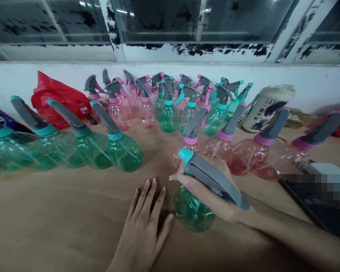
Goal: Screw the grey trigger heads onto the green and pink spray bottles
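Note:
My right hand (212, 189) is wrapped round the neck of a green spray bottle (194, 211) at the front of the table. Its grey trigger head with a turquoise nozzle (186, 155) shows above my fingers. Just left of this bottle, my left hand (146, 217) lies flat on the wood, fingers spread, holding nothing. A row of green spray bottles (126, 153) stands to the left. Pink spray bottles (246, 155) line the right side, one directly behind my right hand.
Many pink and green spray bottles (168, 117) crowd the back of the table (59, 211) by the wall. A red plastic bag (55, 104) sits back left, a cream tumbler (265, 107) back right. A dark flat device (306, 206), partly blurred out, lies at right.

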### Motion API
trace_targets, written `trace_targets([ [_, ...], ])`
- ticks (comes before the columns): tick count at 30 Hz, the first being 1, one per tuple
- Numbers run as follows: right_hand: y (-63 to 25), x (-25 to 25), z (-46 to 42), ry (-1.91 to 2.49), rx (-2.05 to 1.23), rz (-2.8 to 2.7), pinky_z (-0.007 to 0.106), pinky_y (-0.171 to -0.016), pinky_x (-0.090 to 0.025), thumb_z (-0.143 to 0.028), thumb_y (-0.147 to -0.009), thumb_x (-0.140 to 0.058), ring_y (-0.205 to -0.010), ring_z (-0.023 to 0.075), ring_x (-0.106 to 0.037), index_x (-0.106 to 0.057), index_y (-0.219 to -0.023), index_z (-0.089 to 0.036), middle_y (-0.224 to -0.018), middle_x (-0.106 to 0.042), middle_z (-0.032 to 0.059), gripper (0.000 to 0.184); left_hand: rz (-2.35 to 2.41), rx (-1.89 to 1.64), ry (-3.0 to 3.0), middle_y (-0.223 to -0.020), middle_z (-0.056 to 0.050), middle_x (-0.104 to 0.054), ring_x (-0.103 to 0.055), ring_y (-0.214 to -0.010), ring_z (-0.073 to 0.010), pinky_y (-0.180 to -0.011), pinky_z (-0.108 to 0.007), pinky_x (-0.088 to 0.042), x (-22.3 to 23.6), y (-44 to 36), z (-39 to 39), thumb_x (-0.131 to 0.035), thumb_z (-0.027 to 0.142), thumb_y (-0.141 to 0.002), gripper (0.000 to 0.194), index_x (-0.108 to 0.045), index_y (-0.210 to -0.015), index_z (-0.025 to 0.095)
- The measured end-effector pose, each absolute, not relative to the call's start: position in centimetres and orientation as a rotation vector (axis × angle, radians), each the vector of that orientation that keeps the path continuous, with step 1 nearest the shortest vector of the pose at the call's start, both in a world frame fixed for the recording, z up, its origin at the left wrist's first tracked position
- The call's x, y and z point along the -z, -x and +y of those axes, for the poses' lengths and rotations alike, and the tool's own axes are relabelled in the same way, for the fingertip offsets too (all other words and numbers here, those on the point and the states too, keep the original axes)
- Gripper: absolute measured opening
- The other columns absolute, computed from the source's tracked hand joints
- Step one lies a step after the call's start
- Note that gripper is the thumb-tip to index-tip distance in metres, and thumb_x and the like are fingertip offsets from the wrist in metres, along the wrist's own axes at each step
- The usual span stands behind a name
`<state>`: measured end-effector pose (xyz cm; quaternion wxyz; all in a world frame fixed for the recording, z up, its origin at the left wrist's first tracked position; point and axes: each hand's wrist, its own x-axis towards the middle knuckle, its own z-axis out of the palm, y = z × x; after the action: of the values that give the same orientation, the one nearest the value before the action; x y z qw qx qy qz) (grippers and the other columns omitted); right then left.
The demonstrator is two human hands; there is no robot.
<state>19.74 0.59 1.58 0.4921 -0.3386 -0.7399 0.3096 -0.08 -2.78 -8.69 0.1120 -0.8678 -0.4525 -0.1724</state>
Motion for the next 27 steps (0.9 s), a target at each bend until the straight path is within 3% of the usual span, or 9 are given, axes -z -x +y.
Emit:
trace_targets([
  [5, -19.85, -1.55, 0.62, 0.838, -0.694, -1.848, 0.028, -0.053, -0.044, -0.025, -0.084, -0.056, -0.053, 0.012, -0.053, -0.054, -0.071, -0.02, -0.06, -0.052, -0.0035, 0.015, -1.323, 0.522, 2.552, -0.143, -0.019, -0.045, -0.036, -0.135, -0.033, -0.103, -0.054, -0.04, 8.71, 0.19, -2.7, -0.043, 0.032, -0.093, 0.05, -0.04, -0.138, 0.01],
  [9, -19.96, -1.36, 0.88, 0.767, -0.791, -1.848, 0.03, -0.065, -0.052, -0.029, -0.085, -0.059, -0.062, 0.0134, -0.06, -0.062, -0.086, -0.021, -0.073, -0.063, -0.0016, 0.008, -1.303, 0.54, 2.537, -0.143, -0.021, -0.044, -0.037, -0.134, -0.0349, -0.1, -0.055, -0.043, 8.81, 0.25, -2.71, -0.043, 0.033, -0.093, 0.051, -0.04, -0.137, 0.009],
  [12, -20.04, -1.15, 0.96, 0.775, -0.856, -1.821, 0.031, -0.066, -0.054, -0.029, -0.083, -0.063, -0.063, 0.0141, -0.063, -0.063, -0.1, -0.023, -0.079, -0.067, -0.0007, 0.018, -1.317, 0.56, 2.546, -0.144, -0.02, -0.043, -0.035, -0.135, -0.0348, -0.099, -0.056, -0.043, 8.83, 0.27, -2.73, -0.042, 0.033, -0.093, 0.051, -0.038, -0.138, 0.01],
  [23, -19.98, -1.39, 0.76, 0.801, -0.796, -1.847, 0.029, -0.054, -0.052, -0.029, -0.082, -0.061, -0.055, 0.014, -0.059, -0.067, -0.1, -0.022, -0.07, -0.063, -0.0007, 0.02, -1.324, 0.565, 2.581, -0.148, -0.019, -0.038, -0.034, -0.136, -0.0344, -0.102, -0.056, -0.04, 8.75, 0.26, -2.69, -0.043, 0.03, -0.092, 0.052, -0.038, -0.139, 0.009],
  [27, -20.23, -1.0, 0.87, 0.782, -0.802, -1.861, 0.029, -0.061, -0.055, -0.023, -0.083, -0.06, -0.062, 0.0145, -0.062, -0.068, -0.105, -0.024, -0.076, -0.065, -0.0003, 0.023, -1.312, 0.545, 2.58, -0.145, -0.02, -0.041, -0.033, -0.136, -0.034, -0.103, -0.056, -0.039, 8.6, 0.34, -2.65, -0.043, 0.03, -0.092, 0.051, -0.04, -0.138, 0.009],
])
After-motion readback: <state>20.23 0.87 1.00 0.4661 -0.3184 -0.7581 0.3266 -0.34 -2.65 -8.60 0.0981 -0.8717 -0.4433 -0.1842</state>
